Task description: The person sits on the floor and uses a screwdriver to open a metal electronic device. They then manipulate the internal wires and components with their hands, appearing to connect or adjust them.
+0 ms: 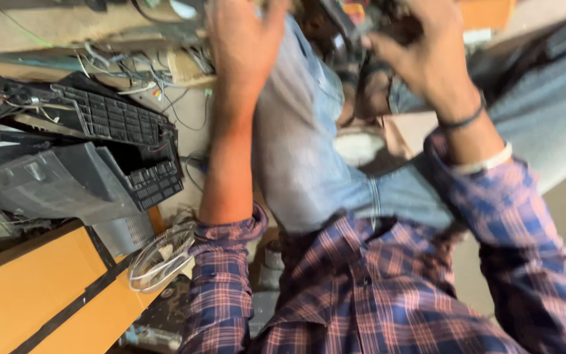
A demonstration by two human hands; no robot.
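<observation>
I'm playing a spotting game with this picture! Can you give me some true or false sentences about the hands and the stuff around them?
1. The person wears a plaid shirt with the sleeves pushed up. True.
2. The left hand is holding a red cup. False: it is raised with the palm open, and no cup shows.
3. The right hand has bands at the wrist. True: a dark one and a pale one.
4. A round wire fan guard lies near the left elbow. True.
5. The black plastic casings lie on the person's right side. False: they are piled on the left side.
</observation>
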